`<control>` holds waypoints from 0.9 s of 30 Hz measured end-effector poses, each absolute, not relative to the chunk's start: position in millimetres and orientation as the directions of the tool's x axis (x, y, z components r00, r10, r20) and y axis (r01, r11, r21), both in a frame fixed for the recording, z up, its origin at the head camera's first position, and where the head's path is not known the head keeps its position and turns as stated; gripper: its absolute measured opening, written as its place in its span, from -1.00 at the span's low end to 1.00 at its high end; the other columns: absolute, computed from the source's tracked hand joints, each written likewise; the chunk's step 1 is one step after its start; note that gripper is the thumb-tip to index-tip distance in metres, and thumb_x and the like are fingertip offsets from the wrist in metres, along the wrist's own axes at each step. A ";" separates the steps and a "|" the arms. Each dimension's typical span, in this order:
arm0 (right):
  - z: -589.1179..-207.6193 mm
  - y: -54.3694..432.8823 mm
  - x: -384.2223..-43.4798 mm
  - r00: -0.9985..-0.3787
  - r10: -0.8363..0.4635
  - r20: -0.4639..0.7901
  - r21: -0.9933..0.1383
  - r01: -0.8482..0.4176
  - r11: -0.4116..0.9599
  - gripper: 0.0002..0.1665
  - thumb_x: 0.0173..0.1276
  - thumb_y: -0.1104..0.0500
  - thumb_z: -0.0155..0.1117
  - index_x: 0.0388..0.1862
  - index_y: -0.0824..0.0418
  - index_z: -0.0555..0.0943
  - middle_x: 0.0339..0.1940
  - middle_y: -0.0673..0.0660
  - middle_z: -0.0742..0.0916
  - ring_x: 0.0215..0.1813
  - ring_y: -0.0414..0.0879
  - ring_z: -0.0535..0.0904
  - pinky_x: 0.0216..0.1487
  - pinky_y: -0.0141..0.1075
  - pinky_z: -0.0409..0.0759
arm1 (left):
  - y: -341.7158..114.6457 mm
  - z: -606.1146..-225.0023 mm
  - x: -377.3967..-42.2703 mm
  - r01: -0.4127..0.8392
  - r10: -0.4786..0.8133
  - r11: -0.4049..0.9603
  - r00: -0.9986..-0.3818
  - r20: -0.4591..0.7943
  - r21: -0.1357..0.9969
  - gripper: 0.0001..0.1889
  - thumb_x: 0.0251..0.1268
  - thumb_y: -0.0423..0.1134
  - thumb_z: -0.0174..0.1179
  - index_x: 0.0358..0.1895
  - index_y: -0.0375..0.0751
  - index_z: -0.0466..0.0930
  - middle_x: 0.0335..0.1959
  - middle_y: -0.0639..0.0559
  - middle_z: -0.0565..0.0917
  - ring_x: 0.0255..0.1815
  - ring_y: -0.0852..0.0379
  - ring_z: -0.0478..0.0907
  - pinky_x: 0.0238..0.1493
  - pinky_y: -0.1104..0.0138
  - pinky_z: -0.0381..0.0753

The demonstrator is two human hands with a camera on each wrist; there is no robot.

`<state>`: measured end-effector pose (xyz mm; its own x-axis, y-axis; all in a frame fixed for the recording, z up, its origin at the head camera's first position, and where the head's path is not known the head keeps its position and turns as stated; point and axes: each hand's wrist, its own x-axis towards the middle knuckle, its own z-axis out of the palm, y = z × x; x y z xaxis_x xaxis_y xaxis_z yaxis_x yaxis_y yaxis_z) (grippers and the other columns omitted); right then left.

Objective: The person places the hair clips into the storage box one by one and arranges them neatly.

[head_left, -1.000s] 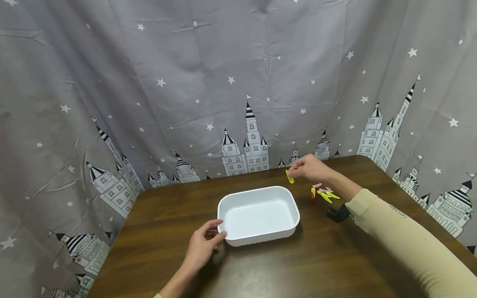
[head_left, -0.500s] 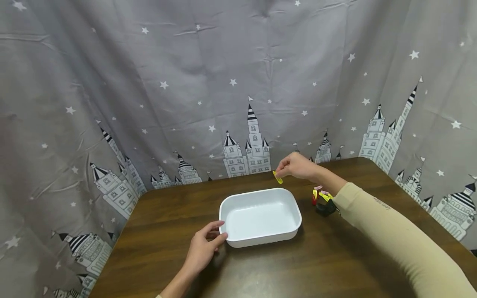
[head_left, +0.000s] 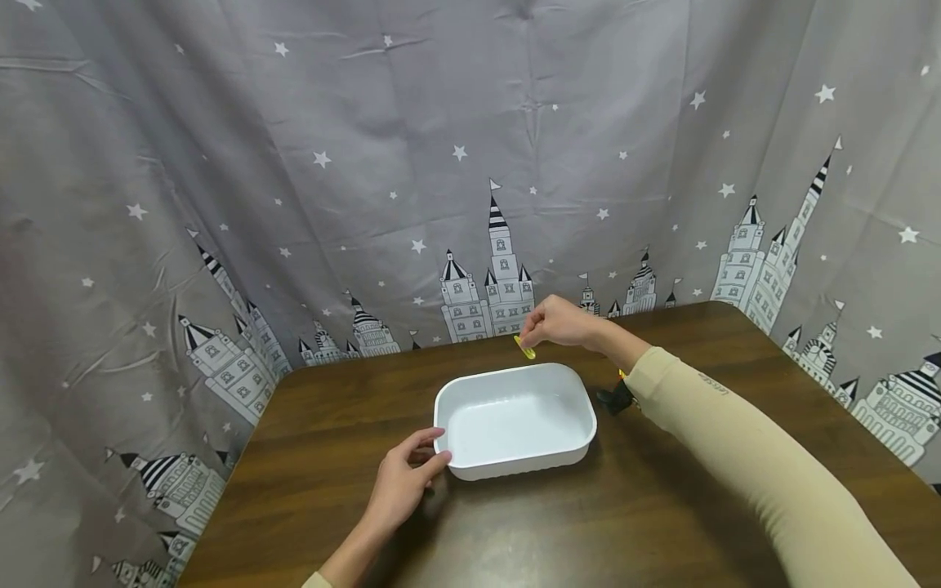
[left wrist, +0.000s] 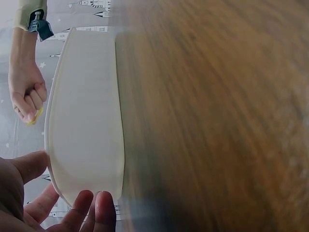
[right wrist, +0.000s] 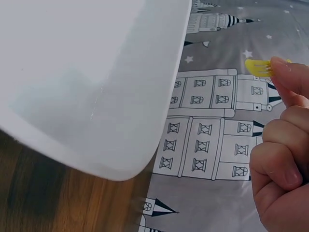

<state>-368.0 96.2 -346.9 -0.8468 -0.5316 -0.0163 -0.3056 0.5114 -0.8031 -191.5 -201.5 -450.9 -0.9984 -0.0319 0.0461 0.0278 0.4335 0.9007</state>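
A white rectangular tray (head_left: 518, 468) stands on the wooden table, its inside bare. My left hand (head_left: 400, 482) holds the tray's left front corner, thumb and fingers spread around it; in the left wrist view the thumb (left wrist: 33, 166) lies at the rim. Beyond the tray's far edge, my right hand (head_left: 562, 321) pinches a yellow snap hair clip (head_left: 528, 353) between thumb and index finger. The right wrist view shows the slotted end of this clip (right wrist: 258, 68) sticking out past the fingertips, the other fingers curled into the palm.
The right sleeve (head_left: 662, 377) hides most of a small pile of hair clips (head_left: 622, 373) right of the tray. A dark wrist device (head_left: 616, 398) sits under the right cuff. Behind the table (head_left: 331, 425) hangs a grey castle-print curtain (head_left: 367, 204).
My right hand has carried the yellow hair clip leftward, from beyond the tray's right corner to behind its far rim. Its forearm now covers most of the pile. My left hand stays on the tray.
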 end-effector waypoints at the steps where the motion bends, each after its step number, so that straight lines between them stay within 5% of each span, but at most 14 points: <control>1: -347.3 94.7 -368.8 -0.846 -0.533 -0.020 -0.801 -0.306 0.515 -0.91 0.25 0.20 0.45 -0.42 0.19 0.76 -0.32 0.04 0.78 -0.24 -0.09 0.50 -0.28 -0.27 0.38 | -201.4 -450.8 -191.4 0.027 -0.032 0.434 -0.998 0.046 0.901 -0.62 0.29 -0.18 0.39 0.16 -0.12 0.66 -0.11 -0.09 0.71 -0.10 0.06 0.64 -0.38 0.30 0.66; 14: -349.3 78.6 -373.5 -0.817 -0.576 -0.037 -0.789 -0.330 0.518 -0.89 0.25 0.20 0.45 -0.46 0.20 0.73 -0.27 0.04 0.78 -0.24 -0.09 0.49 -0.32 -0.30 0.32 | -201.9 -450.8 -191.8 0.027 -0.031 0.433 -0.999 0.045 0.901 -0.62 0.29 -0.17 0.39 0.16 -0.11 0.66 -0.11 -0.08 0.72 -0.10 0.07 0.65 -0.37 0.29 0.66; 21: -352.2 67.7 -374.7 -0.796 -0.604 -0.038 -0.777 -0.356 0.518 -0.86 0.26 0.20 0.43 -0.49 0.19 0.72 -0.38 -0.01 0.73 -0.43 -0.17 0.29 -0.42 -0.32 0.18 | -202.3 -451.0 -192.2 0.029 -0.029 0.441 -0.998 0.047 0.897 -0.62 0.30 -0.17 0.38 0.16 -0.11 0.66 -0.10 -0.09 0.72 -0.11 0.06 0.66 -0.37 0.29 0.66; 27: -356.3 56.2 -375.1 -0.784 -0.619 -0.047 -0.764 -0.371 0.528 -0.86 0.27 0.21 0.42 -0.45 0.26 0.73 -0.33 0.01 0.76 -0.37 -0.17 0.35 -0.33 -0.31 0.29 | -202.5 -451.0 -191.5 0.023 -0.028 0.448 -0.999 0.040 0.893 -0.62 0.30 -0.16 0.38 0.16 -0.12 0.65 -0.08 -0.10 0.71 -0.11 0.06 0.66 -0.37 0.30 0.65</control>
